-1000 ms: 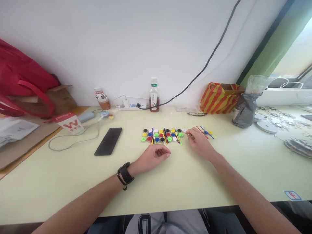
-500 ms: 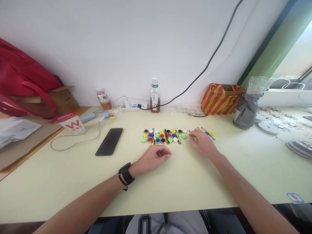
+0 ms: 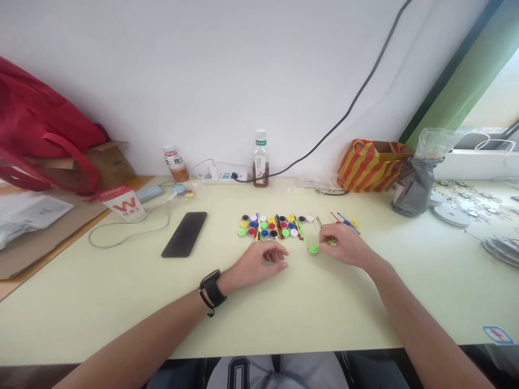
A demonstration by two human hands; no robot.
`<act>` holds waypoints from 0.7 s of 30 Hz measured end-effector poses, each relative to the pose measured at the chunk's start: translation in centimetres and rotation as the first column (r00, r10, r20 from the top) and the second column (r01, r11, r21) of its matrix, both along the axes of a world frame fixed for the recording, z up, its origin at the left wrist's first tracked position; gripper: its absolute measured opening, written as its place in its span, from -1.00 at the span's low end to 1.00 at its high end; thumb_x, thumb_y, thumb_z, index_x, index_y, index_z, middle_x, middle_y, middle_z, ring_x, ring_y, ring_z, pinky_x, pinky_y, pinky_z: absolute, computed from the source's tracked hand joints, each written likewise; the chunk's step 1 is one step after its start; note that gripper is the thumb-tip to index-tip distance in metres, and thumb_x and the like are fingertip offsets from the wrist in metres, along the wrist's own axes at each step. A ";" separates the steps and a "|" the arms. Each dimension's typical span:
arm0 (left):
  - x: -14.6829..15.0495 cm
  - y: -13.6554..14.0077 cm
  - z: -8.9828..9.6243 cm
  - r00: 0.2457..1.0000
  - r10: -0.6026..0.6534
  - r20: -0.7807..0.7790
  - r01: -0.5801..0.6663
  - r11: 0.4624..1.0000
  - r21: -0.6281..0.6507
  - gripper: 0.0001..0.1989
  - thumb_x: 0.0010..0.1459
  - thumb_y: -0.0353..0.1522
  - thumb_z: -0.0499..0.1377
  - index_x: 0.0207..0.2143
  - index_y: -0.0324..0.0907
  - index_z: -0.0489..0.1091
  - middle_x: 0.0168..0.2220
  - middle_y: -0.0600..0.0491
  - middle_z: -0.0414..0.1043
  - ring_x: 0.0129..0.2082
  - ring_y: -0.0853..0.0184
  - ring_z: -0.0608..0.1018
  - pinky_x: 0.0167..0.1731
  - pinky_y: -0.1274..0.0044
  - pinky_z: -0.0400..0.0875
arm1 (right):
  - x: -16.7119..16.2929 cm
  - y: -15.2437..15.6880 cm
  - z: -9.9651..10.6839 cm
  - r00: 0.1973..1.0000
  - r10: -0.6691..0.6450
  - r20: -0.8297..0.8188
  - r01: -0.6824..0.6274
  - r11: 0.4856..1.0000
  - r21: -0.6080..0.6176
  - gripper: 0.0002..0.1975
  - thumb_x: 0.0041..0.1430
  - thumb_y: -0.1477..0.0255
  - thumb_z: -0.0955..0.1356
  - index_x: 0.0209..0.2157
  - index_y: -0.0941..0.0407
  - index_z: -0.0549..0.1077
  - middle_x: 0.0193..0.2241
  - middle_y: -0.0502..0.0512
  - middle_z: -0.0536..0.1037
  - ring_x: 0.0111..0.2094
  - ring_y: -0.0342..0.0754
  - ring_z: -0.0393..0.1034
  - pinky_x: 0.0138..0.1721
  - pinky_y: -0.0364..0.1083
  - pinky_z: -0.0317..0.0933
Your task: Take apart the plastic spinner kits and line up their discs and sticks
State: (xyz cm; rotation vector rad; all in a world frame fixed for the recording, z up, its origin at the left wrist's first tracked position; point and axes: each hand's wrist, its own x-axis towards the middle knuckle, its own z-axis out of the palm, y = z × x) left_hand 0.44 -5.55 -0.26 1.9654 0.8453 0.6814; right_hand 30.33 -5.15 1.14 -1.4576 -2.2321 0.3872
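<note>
My left hand (image 3: 259, 263) rests on the table, fingers loosely curved with a gap to the thumb, holding nothing. Just in front of it lie small clear discs with coloured centres (image 3: 265, 233), set in rows, with thin coloured plastic sticks (image 3: 278, 227) bundled between them. To the right, my right hand (image 3: 343, 244) is closed in a pinch. A disc with a green centre (image 3: 312, 250) is at its fingertips, nearer to me than the rows; the exact contact is partly hidden. Beyond that hand, loose red, blue and yellow sticks (image 3: 346, 220) lie on the table.
A black phone (image 3: 184, 234) lies left of the rows. Along the wall stand a drink bottle (image 3: 260, 159), a power strip (image 3: 227, 175), a second bottle (image 3: 175, 163) and a striped bag (image 3: 371, 165). A grey bag (image 3: 413, 186) and flat round stacks (image 3: 503, 251) are at right.
The green-centred disc has come out of the rows toward me, and my right hand has drawn back with it. My left hand's fingers have spread slightly.
</note>
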 end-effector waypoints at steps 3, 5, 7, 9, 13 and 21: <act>-0.1 -0.2 0.2 0.999 -0.026 -0.028 0.028 0.997 0.068 -0.64 0.15 -0.17 0.38 -0.04 -0.11 0.54 -0.16 -0.02 0.52 -0.21 0.26 0.51 -0.20 0.45 0.45 | -1.5 -1.0 0.4 0.986 0.147 -0.083 -0.155 0.983 -0.100 -0.88 0.05 0.52 0.32 -0.52 0.06 0.41 -0.49 0.01 0.49 -0.43 -0.04 0.34 -0.37 -0.08 0.14; -0.1 -0.3 0.4 0.998 -0.054 -0.043 0.058 0.993 0.102 -0.56 0.12 -0.14 0.40 0.02 -0.07 0.53 -0.12 -0.04 0.52 -0.16 0.22 0.51 -0.15 0.42 0.45 | -2.9 -1.7 0.3 0.958 0.229 -0.172 -0.255 0.956 -0.149 -0.88 0.06 0.54 0.31 -0.45 0.06 0.46 -0.45 0.03 0.51 -0.40 -0.03 0.35 -0.37 -0.09 0.16; -0.1 -0.4 0.5 0.995 -0.090 -0.043 0.094 0.988 0.124 -0.63 0.15 -0.15 0.38 -0.03 -0.07 0.56 -0.10 -0.05 0.52 -0.11 0.20 0.52 -0.08 0.38 0.44 | -4.2 -2.2 0.1 0.927 0.278 -0.250 -0.327 0.929 -0.177 -0.86 0.08 0.55 0.31 -0.40 0.06 0.48 -0.42 0.03 0.52 -0.40 -0.04 0.33 -0.38 -0.10 0.17; -0.1 -0.3 0.5 0.994 -0.104 -0.042 0.109 0.985 0.131 -0.75 0.20 -0.17 0.35 -0.14 -0.10 0.57 -0.14 -0.04 0.53 -0.14 0.21 0.52 -0.08 0.39 0.43 | -5.0 -2.5 0.0 0.904 0.289 -0.316 -0.362 0.910 -0.201 -0.88 0.13 0.54 0.31 -0.37 0.06 0.47 -0.40 0.03 0.52 -0.38 -0.05 0.33 -0.37 -0.10 0.18; -0.1 -0.2 0.4 0.998 -0.047 -0.052 0.051 0.995 0.081 -0.80 0.19 -0.21 0.35 -0.22 -0.13 0.52 -0.26 0.03 0.52 -0.27 0.29 0.49 -0.23 0.49 0.39 | -4.9 -2.4 0.4 0.880 0.226 -0.417 -0.341 0.912 -0.227 -0.89 0.29 0.44 0.32 -0.35 0.07 0.44 -0.34 0.03 0.48 -0.34 -0.06 0.32 -0.31 -0.10 0.22; 0.1 0.3 0.0 0.997 0.008 0.073 -0.005 0.999 -0.040 -0.71 0.25 -0.18 0.29 -0.09 -0.18 0.54 -0.23 -0.01 0.55 -0.34 0.36 0.50 -0.27 0.49 0.46 | -4.2 -2.1 0.5 0.794 0.138 -0.592 -0.379 0.874 -0.304 -0.74 0.43 0.18 0.29 -0.05 0.03 0.47 -0.24 0.07 0.46 -0.25 -0.03 0.33 -0.21 -0.07 0.28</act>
